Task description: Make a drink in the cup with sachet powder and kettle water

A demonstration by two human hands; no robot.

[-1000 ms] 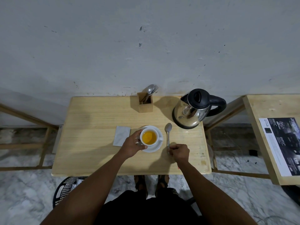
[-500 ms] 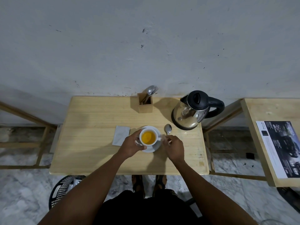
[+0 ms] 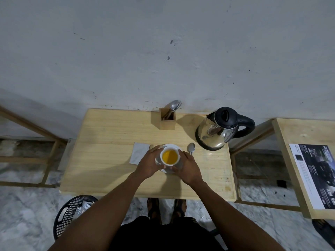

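A white cup [image 3: 170, 157] full of orange drink is held between both hands, slightly above a white saucer [image 3: 174, 146]. My left hand [image 3: 150, 163] wraps its left side and my right hand [image 3: 188, 166] its right side. A metal spoon [image 3: 191, 148] lies on the wooden table [image 3: 108, 160] just right of the saucer, its handle hidden under my right hand. The steel kettle [image 3: 217, 132] with black lid and handle stands at the table's back right. A grey sachet [image 3: 139, 155] lies flat left of the cup.
A wooden holder [image 3: 167, 120] with cutlery stands at the table's back edge by the wall. A second table with a printed sheet [image 3: 315, 174] is on the right. A black mesh basket [image 3: 72, 214] sits on the floor at lower left.
My right hand let go of the spoon, which now lies on the table, and moved left onto the cup. Both hands now hold the cup, raised slightly off the saucer.
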